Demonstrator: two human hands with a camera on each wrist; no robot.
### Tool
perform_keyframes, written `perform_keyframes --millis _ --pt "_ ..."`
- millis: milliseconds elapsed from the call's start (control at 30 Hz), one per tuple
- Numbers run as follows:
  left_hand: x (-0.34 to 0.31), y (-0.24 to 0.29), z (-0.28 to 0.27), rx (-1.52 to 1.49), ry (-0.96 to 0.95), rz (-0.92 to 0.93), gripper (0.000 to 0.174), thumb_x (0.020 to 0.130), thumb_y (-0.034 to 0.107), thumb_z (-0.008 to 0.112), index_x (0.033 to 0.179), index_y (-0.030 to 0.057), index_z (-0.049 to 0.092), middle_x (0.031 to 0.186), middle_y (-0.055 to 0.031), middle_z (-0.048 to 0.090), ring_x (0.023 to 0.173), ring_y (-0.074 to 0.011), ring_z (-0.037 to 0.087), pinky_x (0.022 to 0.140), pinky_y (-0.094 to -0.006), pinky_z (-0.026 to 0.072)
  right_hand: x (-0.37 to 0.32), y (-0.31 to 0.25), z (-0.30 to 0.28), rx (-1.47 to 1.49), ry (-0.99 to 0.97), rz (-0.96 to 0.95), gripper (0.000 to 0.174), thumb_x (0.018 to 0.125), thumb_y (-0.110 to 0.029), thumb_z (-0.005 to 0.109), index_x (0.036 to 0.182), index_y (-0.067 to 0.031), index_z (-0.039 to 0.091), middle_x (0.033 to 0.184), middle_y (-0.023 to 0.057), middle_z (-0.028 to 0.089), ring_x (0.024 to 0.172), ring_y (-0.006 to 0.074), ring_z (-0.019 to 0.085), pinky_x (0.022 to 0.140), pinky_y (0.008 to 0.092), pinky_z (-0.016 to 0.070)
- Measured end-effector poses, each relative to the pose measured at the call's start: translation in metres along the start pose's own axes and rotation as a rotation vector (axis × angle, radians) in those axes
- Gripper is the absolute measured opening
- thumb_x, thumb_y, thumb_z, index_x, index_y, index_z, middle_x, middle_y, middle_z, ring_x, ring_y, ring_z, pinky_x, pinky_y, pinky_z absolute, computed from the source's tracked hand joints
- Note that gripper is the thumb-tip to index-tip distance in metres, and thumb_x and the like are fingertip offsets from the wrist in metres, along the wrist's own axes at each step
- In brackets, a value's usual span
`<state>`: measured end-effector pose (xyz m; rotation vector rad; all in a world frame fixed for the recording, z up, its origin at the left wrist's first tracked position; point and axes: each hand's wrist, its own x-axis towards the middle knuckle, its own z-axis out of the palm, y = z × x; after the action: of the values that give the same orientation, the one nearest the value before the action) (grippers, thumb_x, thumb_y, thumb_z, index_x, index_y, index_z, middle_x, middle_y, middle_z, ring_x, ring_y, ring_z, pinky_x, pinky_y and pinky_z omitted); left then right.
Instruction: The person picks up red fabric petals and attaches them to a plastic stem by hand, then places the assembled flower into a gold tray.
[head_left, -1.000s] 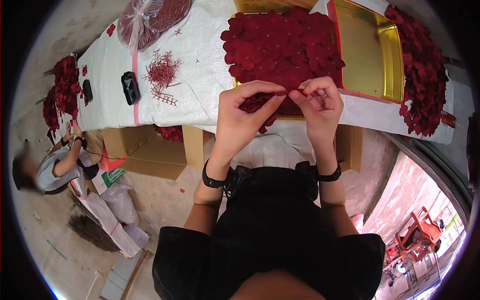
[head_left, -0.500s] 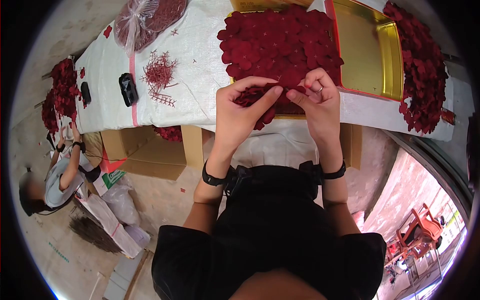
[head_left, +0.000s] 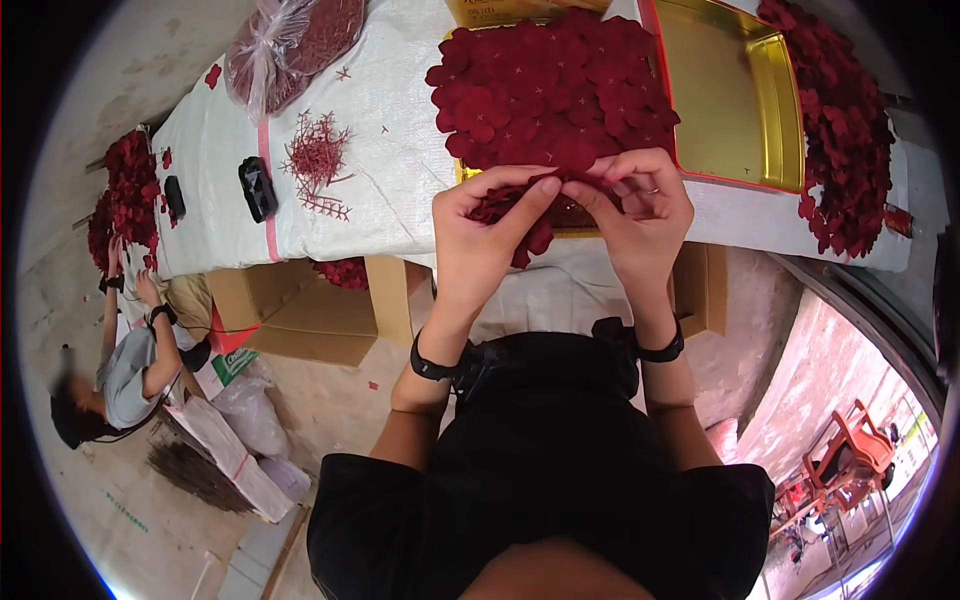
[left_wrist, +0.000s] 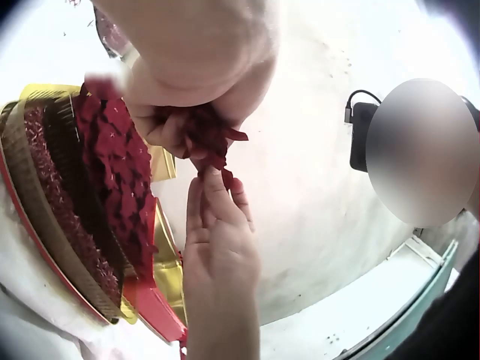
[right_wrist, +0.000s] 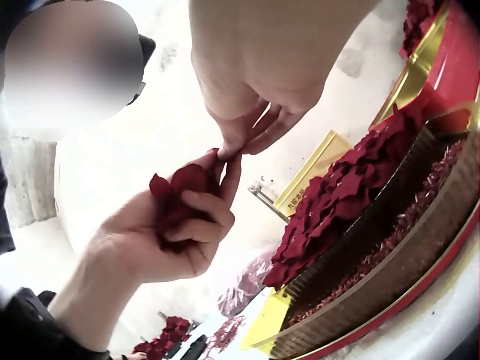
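Note:
Both hands meet in front of a layer of dark red flower-shaped petals spread over a gold-rimmed box. My left hand holds a bunch of the same red petals against its palm, some sticking out below the thumb. Thumb and fingers of my right hand pinch at the edge of that bunch, right at the left fingertips. In the right wrist view, small reddish sprigs fill a slot of the box beside the petal layer.
An open red box with gold lining stands at right, before another petal heap. Leftward lie loose sprigs, a black object and a plastic bag. Below sits a cardboard box. Another person works at far left.
My right fingers lifted a little half a second ago and are now lower, close against the left fingertips. The other person's arm now reaches further toward the left heap.

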<state>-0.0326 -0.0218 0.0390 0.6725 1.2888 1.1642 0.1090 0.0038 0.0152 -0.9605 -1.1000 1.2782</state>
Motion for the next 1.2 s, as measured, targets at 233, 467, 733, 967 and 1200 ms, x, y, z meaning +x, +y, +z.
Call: perform_keyframes --millis 233,467,733,967,1200 --pt "-0.001 -0.007 -0.003 -0.149 0.027 -0.038 0.015 0.083 0.008 0.067 0.094 -0.0019 0.064 0.060 -0.0019 0.059 0.047 -0.0049 0.050 0.041 -0.0190 0.0343 0.002 0.000 0.001 -0.083 -0.043 -0.038 0.031 0.070 0.016 0.067 0.091 0.0002 0.051 0.090 0.0093 0.060 0.084 0.0120 0.061 0.077 0.0254 0.0536" --pt "0.000 -0.002 -0.004 -0.023 0.003 0.002 0.013 0.083 0.008 0.066 0.094 -0.0009 0.065 0.060 -0.0018 0.059 0.047 -0.0042 0.050 0.041 -0.0179 0.0333 0.009 0.004 -0.004 0.133 -0.114 0.064 0.033 0.070 0.019 0.065 0.090 -0.0011 0.047 0.084 0.0049 0.056 0.082 0.0096 0.059 0.079 0.0257 0.0540" --pt "0.004 -0.010 0.000 0.058 -0.054 0.232 0.009 0.083 -0.002 0.062 0.092 -0.0049 0.063 0.075 -0.0068 0.062 0.053 -0.0081 0.054 0.043 -0.0207 0.0386 0.005 0.009 -0.009 0.113 -0.088 0.053 0.035 0.069 0.020 0.063 0.085 -0.0040 0.043 0.081 0.0014 0.049 0.080 0.0072 0.054 0.079 0.0240 0.0513" --pt "0.008 -0.016 -0.003 0.088 -0.077 0.191 0.008 0.083 -0.002 0.061 0.090 -0.0033 0.065 0.078 -0.0047 0.063 0.053 -0.0045 0.051 0.043 -0.0185 0.0359 0.002 0.012 -0.004 0.123 0.004 0.121 0.034 0.070 0.018 0.064 0.082 -0.0057 0.043 0.079 -0.0004 0.046 0.081 0.0061 0.052 0.077 0.0211 0.0469" --pt "0.019 -0.034 -0.010 -0.078 0.085 0.001 0.013 0.083 0.006 0.065 0.095 0.0006 0.066 0.072 -0.0024 0.063 0.050 -0.0024 0.049 0.041 -0.0173 0.0331 0.034 0.017 -0.022 0.012 -0.225 0.298 0.017 0.074 0.010 0.065 0.079 -0.0007 0.053 0.085 0.0034 0.059 0.081 0.0075 0.058 0.076 0.0205 0.0477"
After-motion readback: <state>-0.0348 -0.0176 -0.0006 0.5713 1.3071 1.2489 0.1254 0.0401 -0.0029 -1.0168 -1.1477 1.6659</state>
